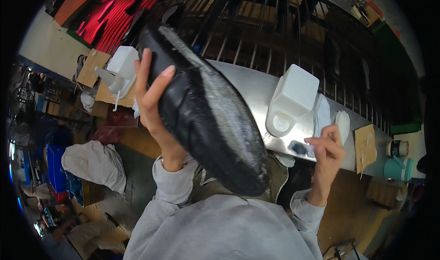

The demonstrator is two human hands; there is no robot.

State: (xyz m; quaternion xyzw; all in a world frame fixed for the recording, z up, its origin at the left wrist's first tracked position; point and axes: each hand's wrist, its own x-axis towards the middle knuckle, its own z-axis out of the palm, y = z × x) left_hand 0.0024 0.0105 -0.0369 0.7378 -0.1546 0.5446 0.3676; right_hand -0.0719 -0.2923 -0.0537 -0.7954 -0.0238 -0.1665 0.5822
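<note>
A large black shoe (183, 81) hangs tilted in front of me, its underside partly turned up. Along that underside runs a rough, grey-white band. My left hand (156, 99) is closed on the shoe's side, with fingers spread across the black upper. To the right of it, over the edge of the metal bench, my right hand (327, 147) pinches a small dark piece (299, 147). That piece is blurred, so its kind does not show. Close behind it stands a white plastic container (293, 93) with a round cup-like opening (281, 122) at the front.
Beyond the metal bench (243, 81) runs a rack of metal rollers (256, 35) carrying dark shoes, with a red-lit section (112, 17) at the far left. Another white container (123, 60) stands left. Cardboard (365, 143) and a teal mug (397, 169) are at the right.
</note>
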